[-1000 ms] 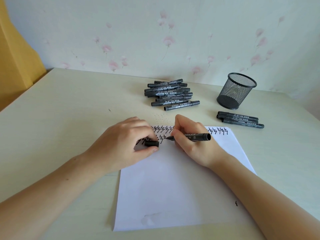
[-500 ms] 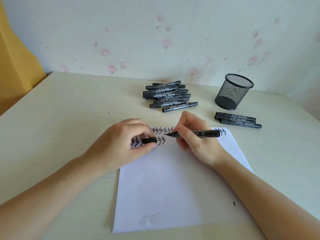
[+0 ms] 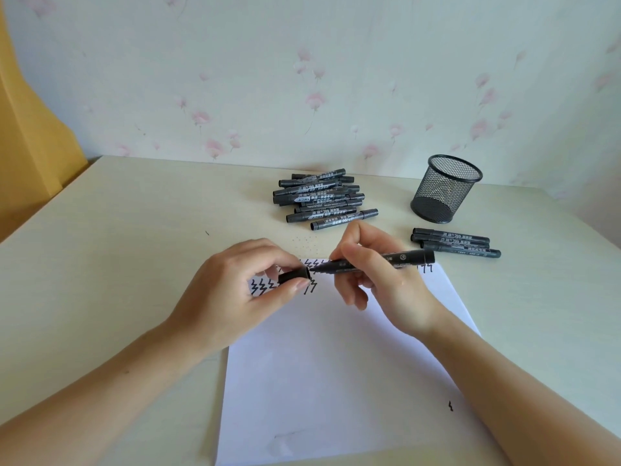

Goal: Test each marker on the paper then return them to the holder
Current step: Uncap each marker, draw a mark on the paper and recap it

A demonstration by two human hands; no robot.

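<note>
Head view: the left hand point(image 3: 235, 297) pinches a black cap point(image 3: 294, 275) in its fingers, its mouth at the marker point(image 3: 379, 262) tip. The right hand point(image 3: 379, 280) has its fingers clamped on that marker above the paper point(image 3: 336, 381).

left hand point(image 3: 235, 297): pinching cap point(image 3: 295, 275), fingers curled | right hand point(image 3: 379, 280): gripping marker point(image 3: 376, 262), tip at cap

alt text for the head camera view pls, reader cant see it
Over a white paper marked with black zigzags, the left hand pinches a black marker cap just ahead of the tip of the uncapped marker gripped by the right hand. Behind lie a pile of black markers, three more markers and a mesh holder with no markers showing.
</note>
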